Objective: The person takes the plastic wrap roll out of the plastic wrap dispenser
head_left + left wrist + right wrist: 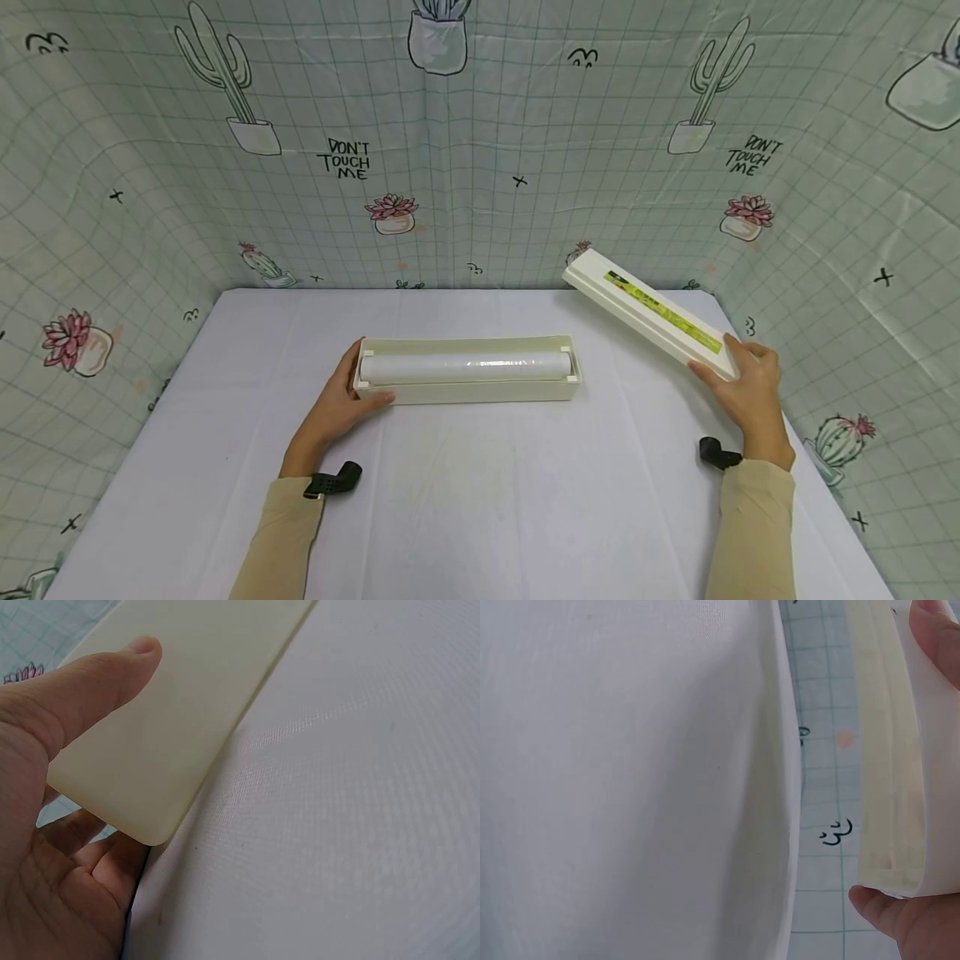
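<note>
Nearer the viewer than the box, two forearms in matte tan sleeves (281, 537) reach across a worktop (465, 500) covered in white cloth, finely woven and lightly creased. A small black device (335, 480) sits on each wrist.

The box (480, 393) is a long, narrow cream trough, smooth and plastic-looking, with rounded corners, resting on the worktop. At its left end, the left hand (341, 408) grips it: the thumb presses flat on the near wall while the other fingers wrap round the end. Inside the box, lengthwise, lies a glossy white roll (465, 367), a cylinder streaked with bright glints, apart from the fingers.

To the right of the box and well apart from it, the right hand (750, 392) grasps the near end of a lid (622, 302) between thumb and fingers. The lid, white, smooth and oblong, is raised above the worktop and slants away, bearing a shiny yellow-green label (663, 312).

Beyond the box hangs a softly rippled pale green fabric (465, 125), printed with grid lines and potted cacti.
</note>
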A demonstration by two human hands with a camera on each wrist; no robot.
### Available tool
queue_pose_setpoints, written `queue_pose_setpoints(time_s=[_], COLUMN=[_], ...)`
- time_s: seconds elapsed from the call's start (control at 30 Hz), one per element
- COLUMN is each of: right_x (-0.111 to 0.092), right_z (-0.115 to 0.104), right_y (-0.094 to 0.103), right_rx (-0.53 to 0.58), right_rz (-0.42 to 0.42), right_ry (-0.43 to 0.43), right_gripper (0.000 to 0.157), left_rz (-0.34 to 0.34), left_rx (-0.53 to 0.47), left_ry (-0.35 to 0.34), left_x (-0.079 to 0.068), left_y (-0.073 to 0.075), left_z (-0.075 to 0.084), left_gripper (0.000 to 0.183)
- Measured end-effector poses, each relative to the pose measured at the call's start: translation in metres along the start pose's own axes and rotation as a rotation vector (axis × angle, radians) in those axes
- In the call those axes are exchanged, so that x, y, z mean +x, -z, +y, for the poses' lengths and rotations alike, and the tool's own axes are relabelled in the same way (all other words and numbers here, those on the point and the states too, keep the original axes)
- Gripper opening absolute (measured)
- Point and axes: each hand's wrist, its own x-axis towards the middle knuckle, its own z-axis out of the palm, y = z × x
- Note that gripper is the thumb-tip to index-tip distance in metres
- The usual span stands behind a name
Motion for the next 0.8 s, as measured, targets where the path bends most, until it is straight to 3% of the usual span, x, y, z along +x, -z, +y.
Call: queue_pose_setpoints(time_s=[0.8], right_x=[-0.003], right_z=[0.01], right_y=[0.006], right_rx=[0.015], right_rz=[0.022], right_ry=[-0.011], right_gripper=[0.083], left_rz=[-0.001], left_rx=[0.015], left_ry=[-0.002], left_x=[0.0], left_y=[0.0], left_z=[0.002], left_gripper=[0.106])
